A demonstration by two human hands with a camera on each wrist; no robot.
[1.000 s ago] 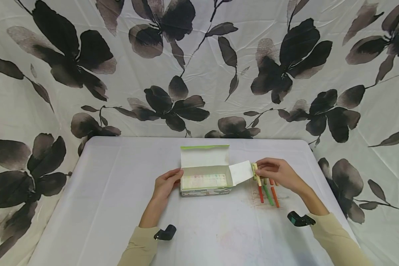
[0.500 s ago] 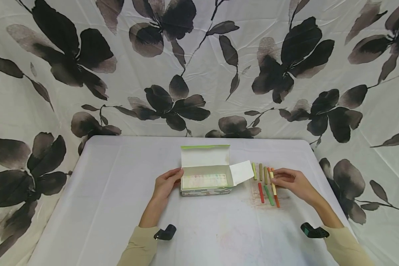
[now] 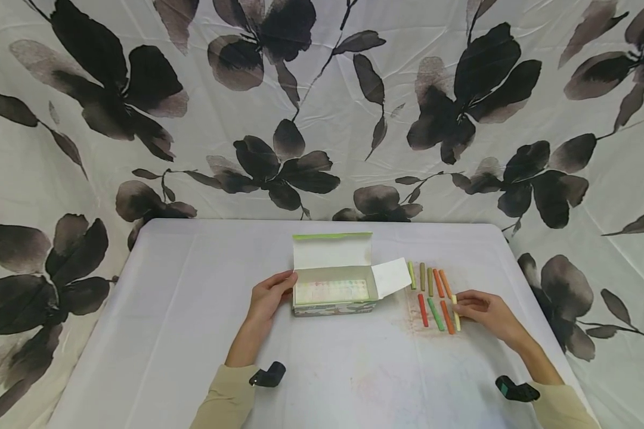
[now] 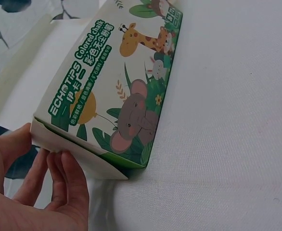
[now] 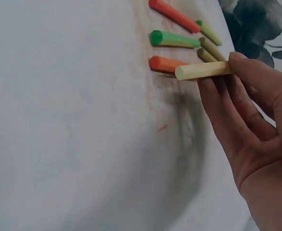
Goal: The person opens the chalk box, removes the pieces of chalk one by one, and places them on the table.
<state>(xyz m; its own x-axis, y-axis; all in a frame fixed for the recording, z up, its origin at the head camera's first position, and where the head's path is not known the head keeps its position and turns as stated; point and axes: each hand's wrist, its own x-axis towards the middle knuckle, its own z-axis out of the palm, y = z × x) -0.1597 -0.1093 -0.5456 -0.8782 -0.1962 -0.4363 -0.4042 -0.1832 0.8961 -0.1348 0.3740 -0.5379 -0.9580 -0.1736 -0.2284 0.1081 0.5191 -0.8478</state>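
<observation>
1. Right hand (image 3: 485, 313) pinches a pale yellow chalk stick (image 5: 203, 70) between thumb and fingertips, low over the table (image 3: 193, 333), right of the box.
2. Just beside it lie the red chalk (image 3: 422, 310), green chalk (image 3: 435, 314) and orange chalk (image 3: 448, 317), with more sticks behind.
3. Left hand (image 3: 268, 295) rests on the left end of the open chalk box (image 3: 333, 292), fingers loosely bent against the flap.

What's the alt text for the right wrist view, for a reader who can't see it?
A right hand pinches a pale yellow chalk stick between thumb and fingers just above a white tablecloth. Beyond it lie an orange stick, a green stick, a red-orange stick and olive sticks.
</observation>
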